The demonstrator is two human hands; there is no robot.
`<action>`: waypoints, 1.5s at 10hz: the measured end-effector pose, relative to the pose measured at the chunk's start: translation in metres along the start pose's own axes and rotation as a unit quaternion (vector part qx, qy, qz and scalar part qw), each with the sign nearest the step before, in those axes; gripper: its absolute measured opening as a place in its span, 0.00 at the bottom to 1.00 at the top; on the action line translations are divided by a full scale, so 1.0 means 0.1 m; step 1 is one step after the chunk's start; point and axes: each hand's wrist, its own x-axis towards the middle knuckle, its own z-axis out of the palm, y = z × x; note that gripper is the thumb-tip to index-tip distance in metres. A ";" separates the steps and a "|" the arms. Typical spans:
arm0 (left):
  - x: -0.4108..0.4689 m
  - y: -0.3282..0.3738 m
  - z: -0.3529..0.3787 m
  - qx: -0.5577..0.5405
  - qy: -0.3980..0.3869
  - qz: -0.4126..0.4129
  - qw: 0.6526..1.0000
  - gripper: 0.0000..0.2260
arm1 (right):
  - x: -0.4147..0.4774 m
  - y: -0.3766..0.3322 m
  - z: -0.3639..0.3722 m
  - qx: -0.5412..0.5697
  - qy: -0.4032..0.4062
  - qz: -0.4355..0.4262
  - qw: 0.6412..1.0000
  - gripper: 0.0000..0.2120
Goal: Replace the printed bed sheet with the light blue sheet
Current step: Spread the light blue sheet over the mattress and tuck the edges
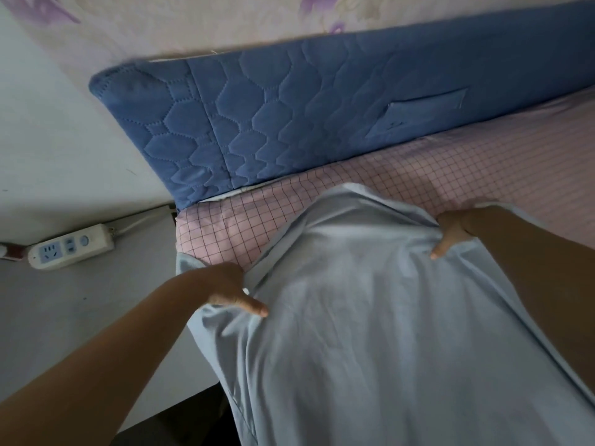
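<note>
Gripping light blue sheet (pixel 370 317): left hand (pixel 225 288) at left edge, right hand (pixel 452 233) at right, fabric between.

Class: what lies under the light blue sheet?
The pink checked sheet runs under the light blue sheet at its far edge; the rest beneath is covered.

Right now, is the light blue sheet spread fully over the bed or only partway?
Only partway: the light blue sheet stops short of the headboard, with the pink checked sheet showing beyond it.
</note>
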 end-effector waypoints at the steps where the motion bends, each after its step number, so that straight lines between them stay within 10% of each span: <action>1: -0.01 -0.03 0.12 0.001 0.060 0.008 0.998 0.16 | -0.03 0.18 0.21 0.028 0.043 0.038 0.998 0.43; 5: -0.26 -0.13 -0.86 -0.129 0.327 0.018 0.936 0.15 | -0.19 -0.35 -0.94 0.248 0.284 -0.031 0.926 0.24; 9: -0.12 -0.64 -1.09 -0.083 0.208 -0.042 0.974 0.43 | 0.15 -0.51 -0.83 0.213 0.132 -0.114 0.961 0.57; 11: -0.02 -0.72 -1.06 -0.170 0.279 0.014 0.945 0.07 | 0.21 -0.26 -0.95 0.311 0.110 -0.112 0.937 0.45; 12: -0.04 -0.83 -1.09 -0.244 0.289 0.015 0.926 0.05 | 0.20 -0.23 -1.00 0.385 0.020 -0.150 0.910 0.37; 15: 0.08 -0.88 -1.07 -0.346 0.381 -0.003 0.857 0.07 | 0.41 -0.45 -1.29 0.236 0.368 0.026 0.899 0.16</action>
